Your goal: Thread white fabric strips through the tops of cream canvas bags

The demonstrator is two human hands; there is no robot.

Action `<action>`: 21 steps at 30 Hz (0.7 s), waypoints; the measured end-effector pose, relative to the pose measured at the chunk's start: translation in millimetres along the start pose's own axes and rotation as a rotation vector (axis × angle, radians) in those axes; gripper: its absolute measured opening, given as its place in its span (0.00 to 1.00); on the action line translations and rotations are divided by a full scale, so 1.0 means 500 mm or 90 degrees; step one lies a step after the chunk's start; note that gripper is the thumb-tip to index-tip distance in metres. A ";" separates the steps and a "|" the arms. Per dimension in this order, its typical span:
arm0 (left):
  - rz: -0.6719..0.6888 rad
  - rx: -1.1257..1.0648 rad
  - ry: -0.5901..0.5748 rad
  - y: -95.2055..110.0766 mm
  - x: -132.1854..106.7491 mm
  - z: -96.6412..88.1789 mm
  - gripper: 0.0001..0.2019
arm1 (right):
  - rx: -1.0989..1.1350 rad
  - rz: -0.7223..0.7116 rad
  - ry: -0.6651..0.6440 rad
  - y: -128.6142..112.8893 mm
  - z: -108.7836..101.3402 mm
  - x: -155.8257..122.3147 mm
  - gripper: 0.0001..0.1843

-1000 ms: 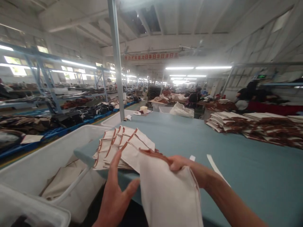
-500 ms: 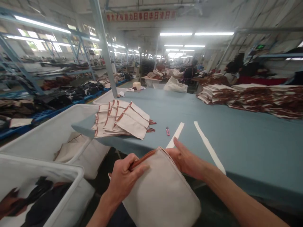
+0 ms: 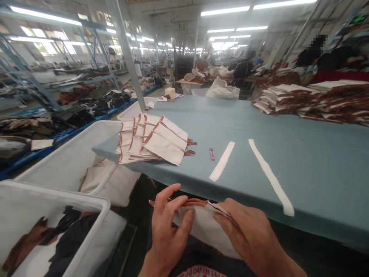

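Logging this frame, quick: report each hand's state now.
Left hand: closed on the cream bag, pinching its brown-trimmed edge.
Right hand: closed on the same bag, beside the left.

Nothing readable here, honestly. The green sign [image 3: 358, 18] up on the right is just a blur, with no letters to make out.

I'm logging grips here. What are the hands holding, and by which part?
Both hold a cream bag by its brown-trimmed top edge: the left hand at the left end, the right hand at the right.
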State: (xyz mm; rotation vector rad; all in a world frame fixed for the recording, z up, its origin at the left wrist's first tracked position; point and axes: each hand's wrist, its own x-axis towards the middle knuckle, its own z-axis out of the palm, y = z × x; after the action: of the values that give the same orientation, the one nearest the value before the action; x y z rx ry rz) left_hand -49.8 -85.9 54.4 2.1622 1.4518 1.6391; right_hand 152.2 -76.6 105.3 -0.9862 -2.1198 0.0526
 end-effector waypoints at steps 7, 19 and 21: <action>0.122 -0.009 0.037 -0.009 0.030 0.039 0.21 | -0.018 0.050 -0.016 0.010 -0.005 0.014 0.22; -0.168 -0.210 -0.275 0.008 0.043 0.025 0.05 | -0.127 0.051 -0.057 0.018 0.024 0.000 0.27; -0.239 -0.268 -0.362 0.018 0.057 0.005 0.04 | -0.131 0.018 -0.081 0.017 0.023 -0.001 0.29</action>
State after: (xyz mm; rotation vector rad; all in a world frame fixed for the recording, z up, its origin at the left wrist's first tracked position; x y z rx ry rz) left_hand -42.5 -69.6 78.6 1.7730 1.1248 0.9774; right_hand 150.2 -67.9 94.0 -1.1599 -2.2618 -0.0928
